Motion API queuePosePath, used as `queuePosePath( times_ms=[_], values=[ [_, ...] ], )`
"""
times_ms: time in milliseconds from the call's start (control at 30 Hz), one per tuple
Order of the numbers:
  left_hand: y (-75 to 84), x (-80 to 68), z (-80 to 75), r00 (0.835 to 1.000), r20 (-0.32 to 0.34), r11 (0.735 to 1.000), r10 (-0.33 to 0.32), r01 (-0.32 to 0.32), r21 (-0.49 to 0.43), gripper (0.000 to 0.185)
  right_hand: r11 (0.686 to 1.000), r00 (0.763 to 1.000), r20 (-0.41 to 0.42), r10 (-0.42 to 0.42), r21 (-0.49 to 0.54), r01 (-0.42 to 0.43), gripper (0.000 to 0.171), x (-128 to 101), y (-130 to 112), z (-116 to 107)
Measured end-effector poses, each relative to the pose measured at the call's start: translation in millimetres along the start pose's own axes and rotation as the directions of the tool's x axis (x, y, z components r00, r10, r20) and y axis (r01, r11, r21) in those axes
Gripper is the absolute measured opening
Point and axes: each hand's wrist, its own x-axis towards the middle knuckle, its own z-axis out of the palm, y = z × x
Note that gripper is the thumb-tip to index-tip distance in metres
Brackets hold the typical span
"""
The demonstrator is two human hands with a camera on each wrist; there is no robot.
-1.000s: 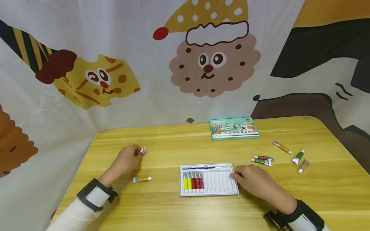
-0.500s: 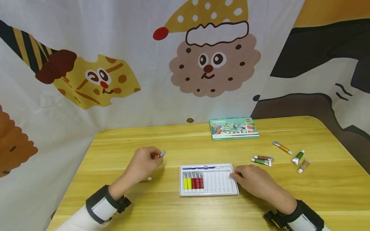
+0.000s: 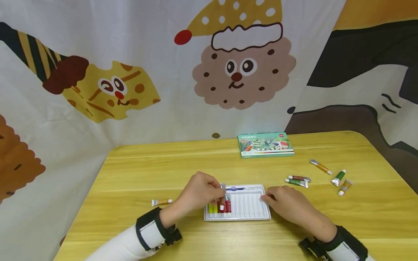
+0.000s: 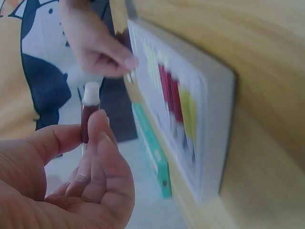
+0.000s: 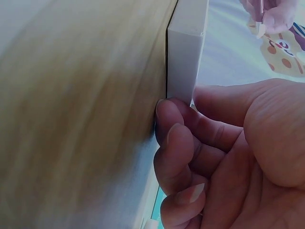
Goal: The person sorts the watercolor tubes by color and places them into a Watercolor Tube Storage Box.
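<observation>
Left hand (image 3: 200, 192) pinching dark red paint tube (image 4: 89, 114) between thumb and fingers, hovering over left part of white tray (image 3: 251, 216), white cap pointing down toward slots. Tray sitting at table centre, yellow and red tubes (image 3: 227, 206) lying in leftmost slots. Right hand (image 3: 289, 204) resting at tray's 3 o'clock edge, fingers curled, fingertips (image 5: 164, 112) touching tray wall. Orange tube (image 3: 161, 202) lying at tray's 9 o'clock. Green box (image 3: 265, 144) sitting at 12 o'clock, loose tubes (image 3: 298, 180) lying at 2 o'clock.
</observation>
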Motion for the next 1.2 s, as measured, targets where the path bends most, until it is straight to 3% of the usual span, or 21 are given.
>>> queuePosePath(
  times_ms=[267, 433, 667, 933, 1200],
  values=[
    [1.5, 14.8, 24.0, 0.997, 0.065, 0.999, -0.047, 0.048, -0.006, 0.025, 1.000, 1.000, -0.002, -0.011, 0.009, 0.011, 0.020, 2.4, 2.0, 3.5],
    [-4.5, 21.2, 26.3, 0.996, 0.058, 0.997, -0.071, 0.070, 0.015, 0.030, 1.000, 1.000, 0.013, 0.003, 0.013, -0.003, 0.019, 3.5, 1.4, 4.8],
    [-9.6, 28.5, 28.4, 0.994, 0.094, 0.995, -0.061, 0.053, 0.086, 0.034, 1.000, 1.000, 0.013, 0.022, 0.003, -0.022, 0.020, 1.1, -0.1, 1.6],
    [-10.1, 33.6, 25.1, 0.987, 0.127, 0.984, -0.095, 0.074, 0.161, 0.036, 1.000, 1.000, 0.017, 0.025, 0.007, -0.026, 0.021, 1.2, -0.7, 2.0],
    [-9.1, 32.3, 27.4, 0.978, 0.182, 0.985, -0.104, 0.076, 0.154, 0.040, 1.000, 1.000, -0.002, 0.002, 0.006, -0.002, 0.022, 0.8, 0.7, 1.9]
  ],
)
